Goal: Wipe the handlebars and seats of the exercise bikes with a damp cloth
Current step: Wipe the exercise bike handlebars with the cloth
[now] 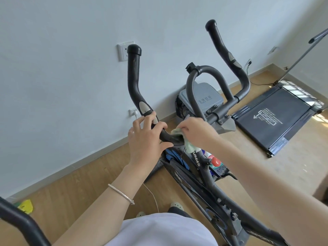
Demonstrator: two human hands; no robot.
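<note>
The left hand (pixel 145 139) grips the near bend of the bike's left handlebar (pixel 135 86) while the right hand (pixel 195 130) presses a pale green cloth (pixel 188 142) against the bar just right of it, with a treadmill (pixel 276 118) on the floor at far right.

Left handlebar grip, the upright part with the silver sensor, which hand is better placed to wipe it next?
The right hand: it already holds the green cloth against the left handlebar. The left hand is bare, gripping the bar just below the silver sensor, steadying it.
</note>
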